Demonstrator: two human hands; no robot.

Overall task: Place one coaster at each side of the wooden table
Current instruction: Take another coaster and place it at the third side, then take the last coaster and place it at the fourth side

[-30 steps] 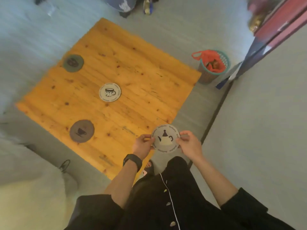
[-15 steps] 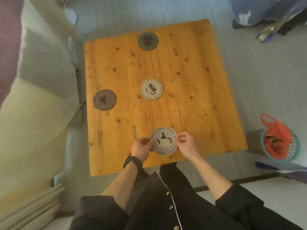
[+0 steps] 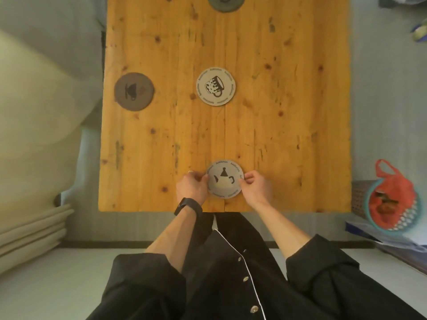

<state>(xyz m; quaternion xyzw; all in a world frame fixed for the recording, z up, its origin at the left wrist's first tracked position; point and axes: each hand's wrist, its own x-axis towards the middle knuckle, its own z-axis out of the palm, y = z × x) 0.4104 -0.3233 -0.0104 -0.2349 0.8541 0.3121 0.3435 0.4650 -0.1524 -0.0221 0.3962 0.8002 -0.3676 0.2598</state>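
Note:
A square wooden table [image 3: 288,125] fills the upper middle of the head view. Near its front edge, both hands pinch a pale round teapot coaster [image 3: 224,179]: my left hand [image 3: 192,187] on its left rim, my right hand [image 3: 257,187] on its right rim. The coaster is low over or on the wood; I cannot tell which. A pale mug coaster [image 3: 216,86] lies at the table's centre. By the left edge lies a dark brown cup coaster [image 3: 134,91]. Cut off by the frame's top, a dark green coaster [image 3: 226,3] sits at the far edge.
A teal basket with a red net bag [image 3: 390,202] stands on the floor right of the table. Pale bedding and folded sheets [image 3: 32,158] lie along the left. A blue and yellow item [image 3: 419,31] is on the floor at the far right.
The view has swung round until the table lies square in front of me. The teapot coaster, held in both hands throughout, has gone from off the table's corner to over its front edge.

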